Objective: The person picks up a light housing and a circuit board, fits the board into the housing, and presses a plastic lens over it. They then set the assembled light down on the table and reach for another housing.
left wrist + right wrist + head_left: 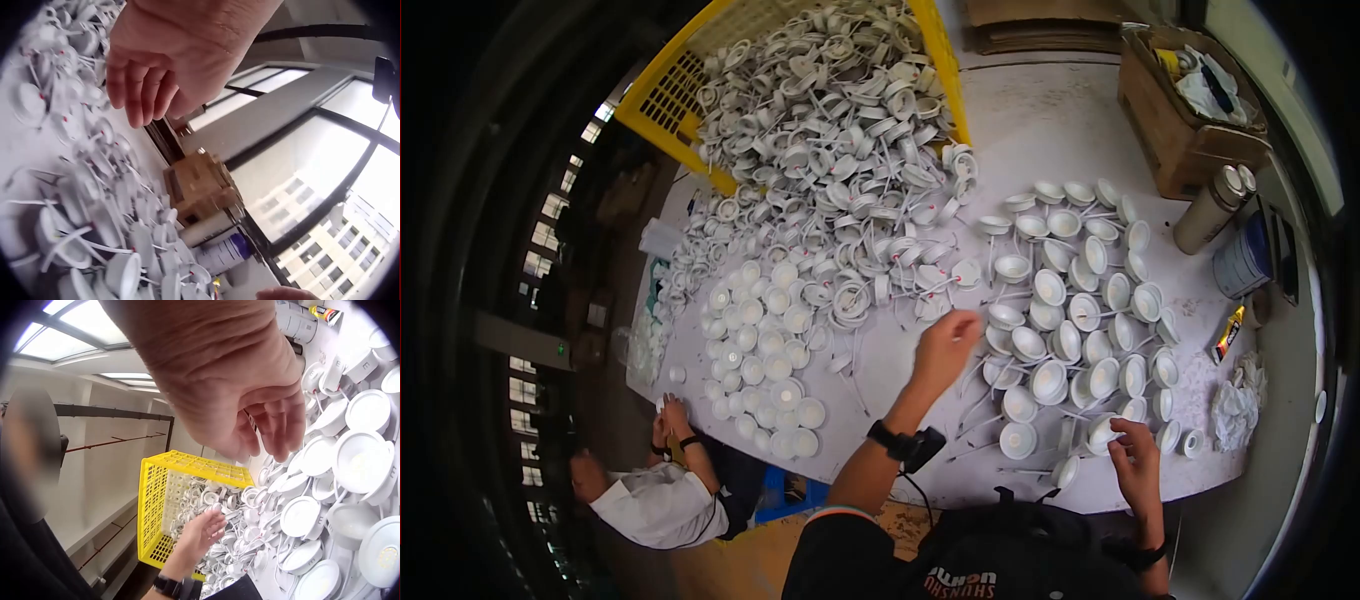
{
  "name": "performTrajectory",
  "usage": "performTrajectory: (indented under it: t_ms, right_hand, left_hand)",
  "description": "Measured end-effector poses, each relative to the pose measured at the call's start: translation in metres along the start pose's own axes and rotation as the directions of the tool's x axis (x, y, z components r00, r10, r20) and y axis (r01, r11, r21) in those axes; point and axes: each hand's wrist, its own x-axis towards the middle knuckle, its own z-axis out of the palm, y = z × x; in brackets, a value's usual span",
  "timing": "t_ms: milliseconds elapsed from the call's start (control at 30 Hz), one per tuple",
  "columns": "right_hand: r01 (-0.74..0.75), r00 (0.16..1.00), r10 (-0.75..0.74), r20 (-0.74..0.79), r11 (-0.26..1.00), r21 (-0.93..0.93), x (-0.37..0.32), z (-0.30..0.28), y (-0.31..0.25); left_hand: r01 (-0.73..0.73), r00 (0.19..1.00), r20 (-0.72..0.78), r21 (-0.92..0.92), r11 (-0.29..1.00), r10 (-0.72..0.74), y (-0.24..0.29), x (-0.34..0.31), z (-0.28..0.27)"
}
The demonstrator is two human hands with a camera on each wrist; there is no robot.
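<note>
Over the pale table, the left hand (945, 352) is between the heap and the spread of round white lamps (1049, 288). Its fingers are loosely bent with nothing in them, as the left wrist view of that hand (159, 69) also shows. The right hand (1138, 468) hovers at the near side of the spread, its fingertips close to a lamp (1102, 434); whether they touch is unclear. In the right wrist view, the right hand (250, 412) has loosely bent fingers, no object visible in them, with lamps (362, 461) below and beside it.
A yellow crate (960, 95) spills white fittings (820, 130) across the back. Stacked white discs (750, 340) stand left. At the right are a cardboard box (1175, 140), a flask (1208, 212), a tub (1242, 262) and a yellow tube (1229, 333). Another person (665, 505) sits at the left.
</note>
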Motion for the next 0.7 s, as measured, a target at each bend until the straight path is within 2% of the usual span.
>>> performTrajectory:
  t_ms: [33, 100, 133, 167, 200, 233, 267, 300, 367, 400, 433, 467, 500, 533, 600, 700]
  right_hand:
    - [0.052, 0.999, -0.051, 0.006, 0.998, -0.025, -0.002, 0.003, -0.003]
    - [0.063, 0.997, -0.062, 0.053, 0.998, -0.021, -0.005, 0.012, -0.013]
    - [0.064, 0.995, -0.063, 0.074, 0.998, -0.014, -0.007, 0.017, -0.019]
    - [0.060, 0.995, -0.059, 0.075, 0.998, -0.015, -0.011, 0.018, -0.026]
    - [0.131, 0.990, -0.126, 0.070, 0.989, -0.071, -0.013, 0.024, -0.028]
    - [0.158, 0.984, -0.153, 0.096, 0.986, -0.058, -0.016, 0.028, -0.032]
    - [0.166, 0.978, -0.157, 0.135, 0.984, -0.060, -0.020, 0.032, -0.039]
    - [0.138, 0.979, -0.128, 0.160, 0.989, -0.053, -0.024, 0.037, -0.045]
    - [0.169, 0.968, -0.159, 0.195, 0.985, -0.036, -0.030, 0.046, -0.054]
    - [0.166, 0.975, -0.157, 0.155, 0.985, -0.050, -0.032, 0.050, -0.057]
    - [0.185, 0.967, -0.172, 0.186, 0.981, -0.054, -0.035, 0.053, -0.059]
    - [0.205, 0.957, -0.187, 0.223, 0.977, -0.058, -0.037, 0.056, -0.060]
    - [0.202, 0.961, -0.186, 0.204, 0.977, -0.065, -0.040, 0.058, -0.063]
    - [0.229, 0.955, -0.209, 0.212, 0.971, -0.072, -0.042, 0.060, -0.065]
    - [0.233, 0.950, -0.216, 0.227, 0.971, -0.048, -0.046, 0.061, -0.067]
    - [0.226, 0.940, -0.235, 0.247, 0.972, 0.063, -0.048, 0.067, -0.058]
  left_hand:
    - [0.092, 0.992, -0.080, -0.028, 0.995, -0.094, -0.029, -0.013, -0.022]
    - [0.056, 0.923, -0.383, 0.219, 0.974, 0.033, -0.079, -0.037, -0.072]
    - [0.070, 0.840, -0.537, 0.247, 0.967, 0.076, -0.115, -0.044, -0.094]
    - [0.278, 0.813, -0.566, 0.174, 0.945, -0.136, -0.149, -0.052, -0.120]
    - [0.371, 0.772, -0.618, 0.249, 0.895, -0.149, -0.164, -0.056, -0.137]
    - [0.228, 0.788, -0.610, 0.417, 0.880, 0.084, -0.193, -0.058, -0.149]
    - [0.391, 0.816, -0.561, 0.361, 0.847, -0.138, -0.186, -0.059, -0.154]
    - [0.443, 0.839, -0.487, 0.351, 0.825, -0.243, -0.182, -0.060, -0.156]
    - [0.472, 0.862, -0.352, 0.291, 0.832, -0.365, -0.201, -0.054, -0.158]
    - [0.439, 0.881, -0.323, 0.291, 0.850, -0.344, -0.202, -0.050, -0.151]
    - [0.530, 0.809, -0.338, 0.066, 0.845, -0.481, -0.200, -0.049, -0.146]
    - [0.600, 0.720, -0.318, -0.161, 0.783, -0.617, -0.197, -0.051, -0.143]
    - [0.643, 0.618, -0.261, -0.375, 0.668, -0.742, -0.192, -0.055, -0.141]
    - [0.640, 0.629, -0.252, -0.371, 0.673, -0.736, -0.186, -0.060, -0.140]
    - [0.514, 0.731, -0.267, -0.390, 0.764, -0.628, -0.165, -0.076, -0.134]
    - [0.274, 0.933, -0.109, -0.408, 0.871, -0.344, -0.084, -0.113, -0.107]
